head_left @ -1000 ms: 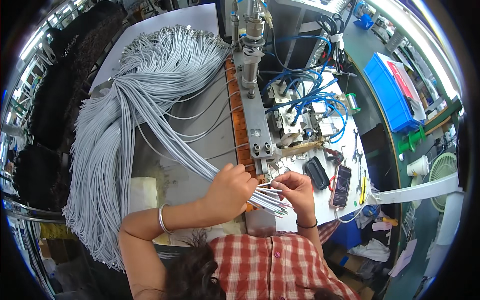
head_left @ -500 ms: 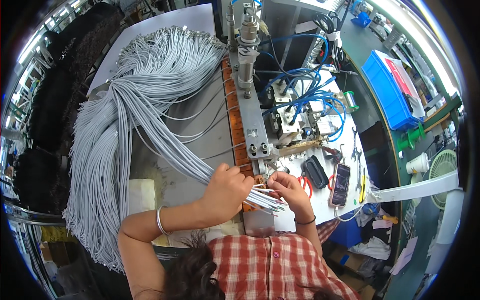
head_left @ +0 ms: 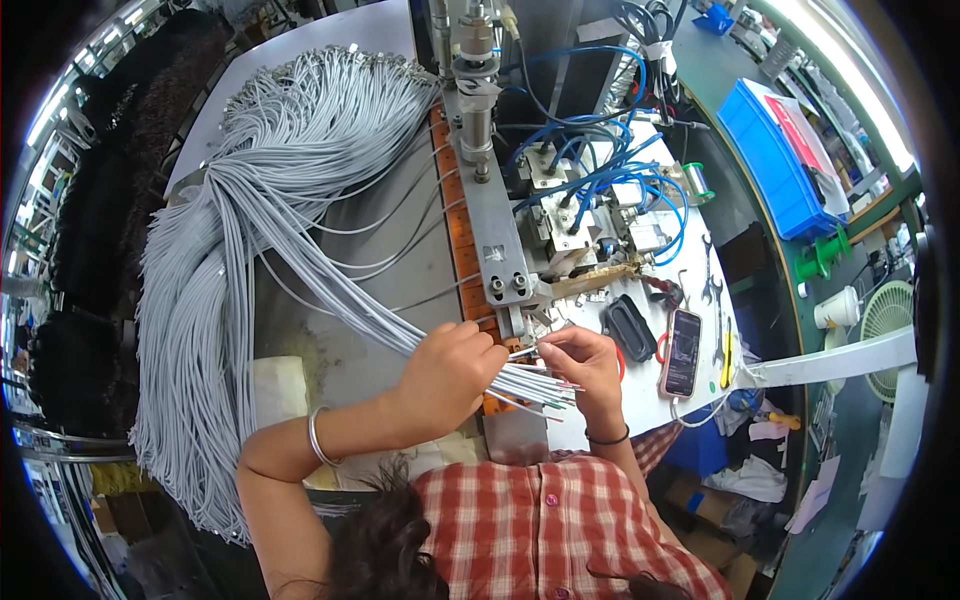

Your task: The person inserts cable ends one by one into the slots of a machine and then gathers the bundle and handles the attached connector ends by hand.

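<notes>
My left hand [head_left: 455, 375] is closed around a bundle of thin grey cables [head_left: 375, 325], whose ends fan out to the right below its fingers. Some of those ends show coloured wires. Just right of it, my right hand [head_left: 588, 372] pinches with thumb and forefinger at the tip of a single cable, beside the foot of a metal press [head_left: 495, 230]. The fingertips partly hide that tip. Under the press runs an orange strip [head_left: 462, 240], with several separate cables leading to it from the left.
A big heap of grey cables [head_left: 190, 360] covers the left of the bench. To the right are blue air hoses [head_left: 600, 170], a black case [head_left: 630, 328], a phone [head_left: 682, 352], red-handled scissors [head_left: 620, 365] and wrenches [head_left: 717, 320]. A blue bin [head_left: 775, 165] stands farther right.
The whole view has shifted slightly. My right hand has drawn a little away from the press foot, while my left hand keeps its hold on the cable bundle.
</notes>
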The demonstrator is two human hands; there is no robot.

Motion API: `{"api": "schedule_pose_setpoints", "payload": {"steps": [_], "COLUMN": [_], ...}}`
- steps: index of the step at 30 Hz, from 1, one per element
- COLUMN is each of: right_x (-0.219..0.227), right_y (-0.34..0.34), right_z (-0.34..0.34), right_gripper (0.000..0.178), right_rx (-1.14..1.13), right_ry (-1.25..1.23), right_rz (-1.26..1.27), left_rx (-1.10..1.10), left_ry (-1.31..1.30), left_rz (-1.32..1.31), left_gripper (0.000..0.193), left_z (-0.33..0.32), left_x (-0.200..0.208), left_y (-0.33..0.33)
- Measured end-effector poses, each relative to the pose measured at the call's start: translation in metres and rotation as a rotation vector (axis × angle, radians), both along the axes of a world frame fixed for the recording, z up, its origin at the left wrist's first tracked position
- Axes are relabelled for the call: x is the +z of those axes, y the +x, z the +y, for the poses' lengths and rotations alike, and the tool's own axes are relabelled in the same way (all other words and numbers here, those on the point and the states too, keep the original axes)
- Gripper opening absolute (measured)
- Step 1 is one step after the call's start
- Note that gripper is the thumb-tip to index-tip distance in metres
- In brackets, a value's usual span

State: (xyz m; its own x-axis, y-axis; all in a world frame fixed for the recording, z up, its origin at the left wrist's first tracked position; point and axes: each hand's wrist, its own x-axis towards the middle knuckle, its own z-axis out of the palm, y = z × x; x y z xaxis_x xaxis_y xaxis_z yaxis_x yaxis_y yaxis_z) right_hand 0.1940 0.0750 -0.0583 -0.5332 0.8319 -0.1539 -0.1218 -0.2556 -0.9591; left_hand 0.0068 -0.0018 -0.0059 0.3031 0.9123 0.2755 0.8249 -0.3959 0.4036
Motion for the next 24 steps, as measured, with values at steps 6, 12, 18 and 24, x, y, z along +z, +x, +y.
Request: {"api": "schedule_pose_setpoints", "payload": {"steps": [6, 12, 18, 24], "right_x": [-0.0059, 0.0017, -0.0014, -0.005], "right_y": [0.0019, 0.0034, 0.0081, 0.0071], "right_z": [-0.0006, 0.0016, 0.0037, 0.0039], "right_gripper": [0.009, 0.007, 0.009, 0.008], "right_rx": [-0.09, 0.13, 0.24, 0.129], "right_ry": [0.006, -0.229, -0.165, -0.129], "right_rz": [0.061, 0.169, 0.172, 0.192], "left_rx": [0.027, 0.071, 0.055, 0.003], "left_ry": [-0.002, 0.066, 0.024, 0.048], "left_rz": [0.009, 0.01, 0.016, -0.005], "left_gripper": [0.018, 0.014, 0.013, 0.015], "left_z": [-0.0012, -0.0019, -0.0018, -0.0024], "left_x": [0.0041, 0.0056, 0.0024, 0.0029], "left_y": [0.0016, 0.0006, -0.0002, 0.0022]}}
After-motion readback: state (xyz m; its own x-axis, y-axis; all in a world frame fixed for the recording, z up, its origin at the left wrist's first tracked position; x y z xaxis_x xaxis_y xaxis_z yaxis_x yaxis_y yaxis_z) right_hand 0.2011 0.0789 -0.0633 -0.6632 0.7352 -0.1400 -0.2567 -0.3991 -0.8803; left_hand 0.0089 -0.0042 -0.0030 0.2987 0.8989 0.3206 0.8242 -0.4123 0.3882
